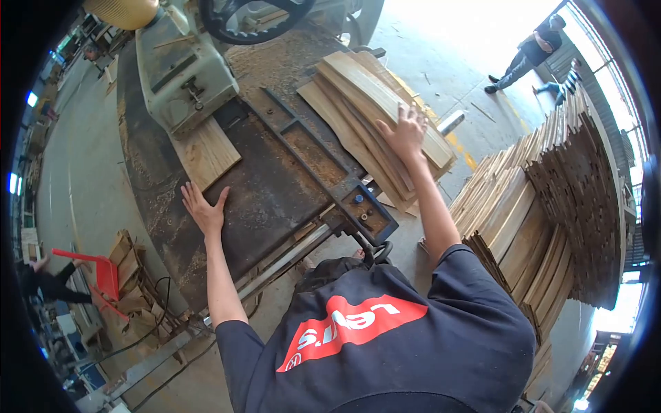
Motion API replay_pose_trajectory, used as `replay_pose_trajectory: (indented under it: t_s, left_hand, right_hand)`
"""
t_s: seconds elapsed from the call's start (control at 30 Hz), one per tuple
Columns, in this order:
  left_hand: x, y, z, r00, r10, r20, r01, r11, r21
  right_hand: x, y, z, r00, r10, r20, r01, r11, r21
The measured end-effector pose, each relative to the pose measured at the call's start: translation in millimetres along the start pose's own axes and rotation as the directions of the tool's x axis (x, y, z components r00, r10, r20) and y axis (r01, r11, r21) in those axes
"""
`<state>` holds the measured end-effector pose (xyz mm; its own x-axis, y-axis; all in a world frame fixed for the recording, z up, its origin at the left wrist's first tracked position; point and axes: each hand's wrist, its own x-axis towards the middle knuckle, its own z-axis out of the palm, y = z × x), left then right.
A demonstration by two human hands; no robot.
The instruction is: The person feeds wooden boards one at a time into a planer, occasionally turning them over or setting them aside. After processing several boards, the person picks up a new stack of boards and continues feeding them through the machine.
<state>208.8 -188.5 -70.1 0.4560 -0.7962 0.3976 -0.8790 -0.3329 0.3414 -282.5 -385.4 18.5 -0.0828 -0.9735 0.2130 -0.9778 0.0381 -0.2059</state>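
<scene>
My left hand [205, 210] is spread on the dark machine table [261, 213], its fingertips at the near end of a light wooden board [210, 153]. The board's far end lies under the grey machine head [186, 82]. On the other side, my right hand [405, 132] rests with fingers apart on the top plank of a stack of wooden planks [351, 86]. A black metal fence [296, 148] runs between the board and the stack. Neither hand is wrapped round anything.
A black handwheel [255, 20] is at the top. Tall stacks of boards [513, 220] stand at the right. A person [530, 55] stands at the upper right, another partly behind the stacks. A red chair [105, 279] and wood scraps [127, 258] are at the left.
</scene>
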Motion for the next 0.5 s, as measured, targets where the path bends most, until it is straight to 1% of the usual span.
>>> replay_pose_trajectory:
  t_s: [0.07, 0.1, 0.13, 0.17, 0.2, 0.27, 0.3, 0.33, 0.4, 0.43, 0.47, 0.5]
  left_hand:
    - [-0.9, 4.0, 1.2, 0.999, 0.022, -0.027, -0.022, 1.000, 0.009]
    - [-0.3, 4.7, 1.0, 0.999, 0.025, -0.026, -0.024, 1.000, 0.012]
    - [-0.3, 3.5, -1.5, 0.999, 0.026, -0.026, -0.025, 0.999, 0.023]
    - [-1.9, 4.4, -2.0, 0.997, 0.058, -0.053, -0.057, 0.998, 0.032]
    - [-4.9, 6.0, -5.3, 0.996, 0.064, -0.064, -0.062, 0.997, 0.043]
    - [-13.0, 14.3, -8.4, 0.988, 0.118, -0.101, -0.124, 0.991, -0.047]
    - [-21.0, 21.7, -8.1, 0.978, 0.133, -0.160, -0.149, 0.984, -0.094]
    - [-31.9, 34.4, -11.9, 0.977, 0.135, -0.166, -0.151, 0.984, -0.091]
    - [-57.5, 66.4, -19.5, 0.964, 0.092, -0.249, -0.172, 0.931, -0.321]
    - [-73.8, 90.0, -30.3, 0.977, 0.042, -0.211, -0.128, 0.901, -0.414]
    - [-93.4, 114.9, -45.5, 0.987, -0.010, -0.160, -0.072, 0.864, -0.499]
    - [-111.1, 136.8, -57.8, 0.997, -0.039, -0.066, -0.008, 0.801, -0.598]
  right_hand:
    - [-1.6, 40.2, -7.0, 0.997, -0.069, -0.036, 0.074, 0.986, 0.147]
    - [1.0, 51.8, -10.4, 0.997, -0.065, -0.047, 0.072, 0.984, 0.162]
    - [0.6, 58.5, -12.6, 0.990, -0.138, -0.010, 0.138, 0.985, 0.103]
    - [-1.0, 61.0, -10.7, 0.977, -0.209, 0.033, 0.208, 0.977, 0.044]
    - [-1.4, 56.3, -14.7, 0.977, -0.211, 0.024, 0.209, 0.976, 0.059]
    - [1.4, 51.5, -26.9, 0.981, -0.145, 0.132, 0.124, 0.980, 0.153]
    - [-2.5, 46.7, -27.4, 0.985, -0.140, 0.105, 0.123, 0.980, 0.156]
    - [-10.8, 34.9, -37.2, 0.985, -0.143, 0.099, 0.126, 0.979, 0.160]
    - [-29.8, 10.6, -53.8, 0.970, -0.031, 0.242, -0.049, 0.947, 0.317]
    - [-41.8, 5.1, -49.7, 0.961, -0.009, 0.276, -0.153, 0.814, 0.560]
    - [-57.6, 0.8, -41.4, 0.944, 0.003, 0.329, -0.262, 0.614, 0.744]
    - [-70.9, -6.4, -28.6, 0.948, -0.054, 0.315, -0.261, 0.435, 0.862]
